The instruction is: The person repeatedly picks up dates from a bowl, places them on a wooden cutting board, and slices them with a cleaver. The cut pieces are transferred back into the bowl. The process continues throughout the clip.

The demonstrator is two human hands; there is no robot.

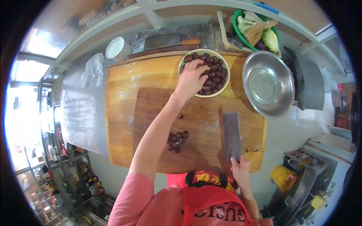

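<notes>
A cream bowl [226, 84] holds a heap of glossy dark-brown chestnuts [216, 76]. My left hand [193, 75] reaches over its left side, with the fingers bent into the heap. Whether they grip any chestnut is hidden. In my right hand [240, 168] is the handle of a cleaver [232, 134], whose broad blade points away from me over the right part of a brown cutting board [200, 121]. A small cluster of chestnuts [177, 140] lies on this board, partly behind my left forearm. One single chestnut [180, 116] sits farther up.
A larger wooden board [120, 113] lies underneath. To the right stands a steel basin [265, 84]. Behind are a second cleaver [162, 41], a tub of white powder [116, 48] and a green basket [235, 21] of vegetables. A plastic bag [94, 69] lies left.
</notes>
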